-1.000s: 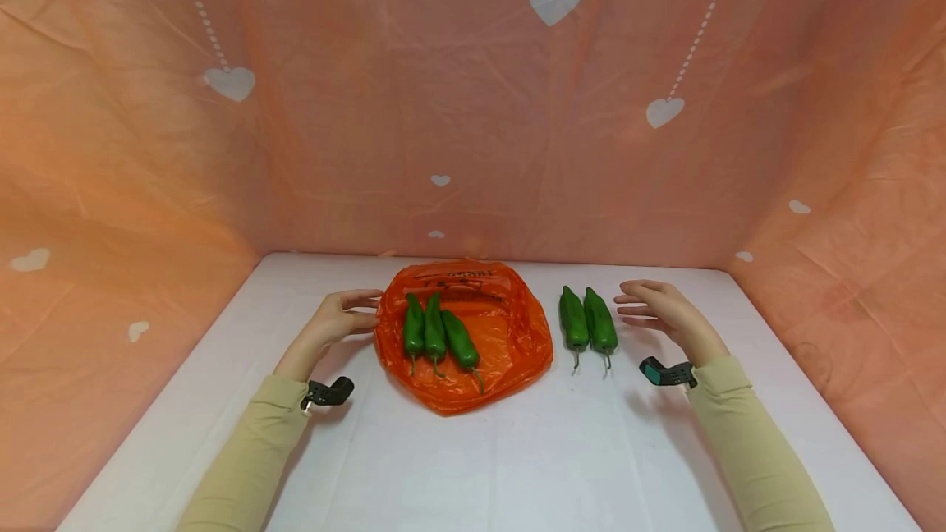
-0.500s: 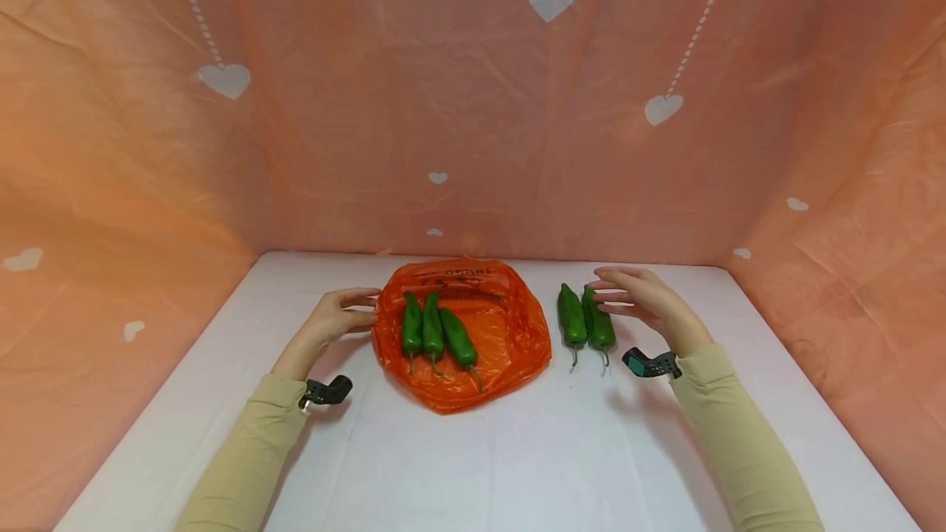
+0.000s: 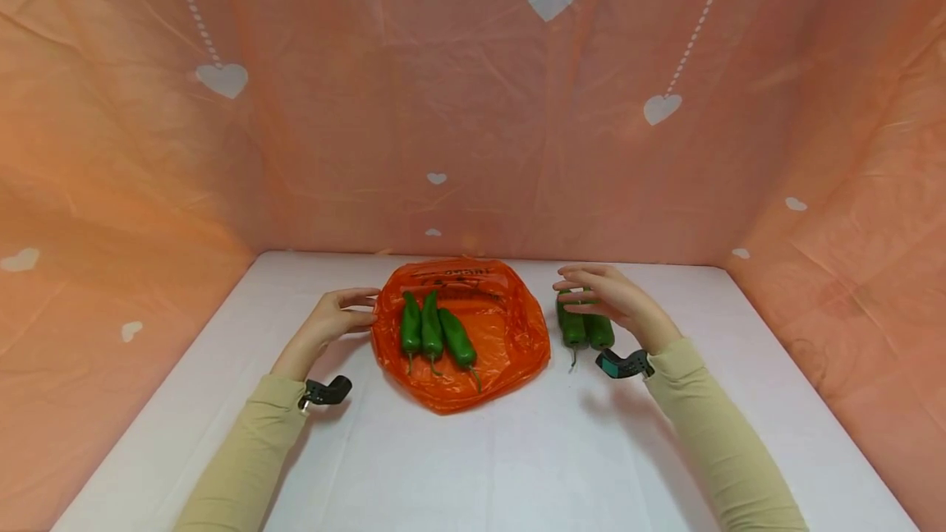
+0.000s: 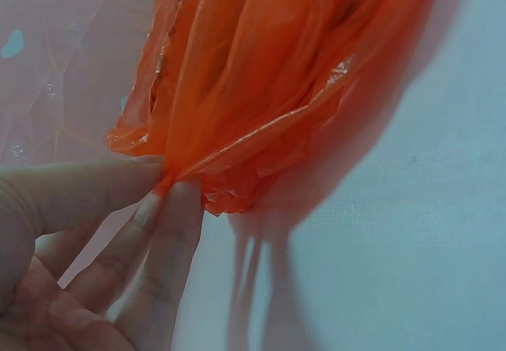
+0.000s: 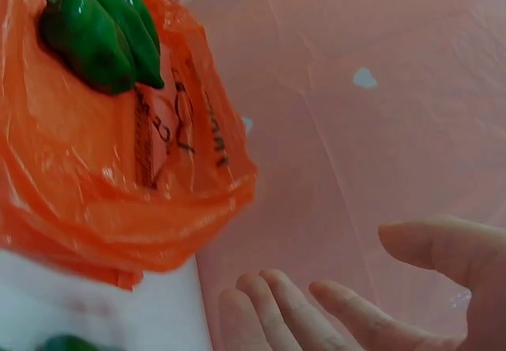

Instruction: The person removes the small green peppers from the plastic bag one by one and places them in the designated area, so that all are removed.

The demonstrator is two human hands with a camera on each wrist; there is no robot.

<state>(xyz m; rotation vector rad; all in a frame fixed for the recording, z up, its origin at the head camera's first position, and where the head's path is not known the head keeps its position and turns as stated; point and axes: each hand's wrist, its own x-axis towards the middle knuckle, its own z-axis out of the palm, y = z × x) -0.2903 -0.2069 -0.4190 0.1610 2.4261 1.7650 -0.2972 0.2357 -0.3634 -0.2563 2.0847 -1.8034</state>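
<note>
A crinkled, translucent orange plastic bag [image 3: 510, 343] with dark lettering lies open on the white cloth-covered tabletop [image 3: 458, 466], bearing three glossy, tapered green peppers [image 3: 432, 327] with thin stems. The person's left hand [image 3: 328, 323] pinches its left edge between thumb and fingers. To the bag's right, two more long green peppers [image 3: 574, 333] lie side by side on the tabletop. The right hand [image 3: 612, 295] has moved leftward from beside this pair to above it, fingers apart and holding nothing; that seems to put both within reach, though neither looks gripped. Behind hangs a peach-orange, heart-printed backdrop [image 3: 473, 121].
</note>
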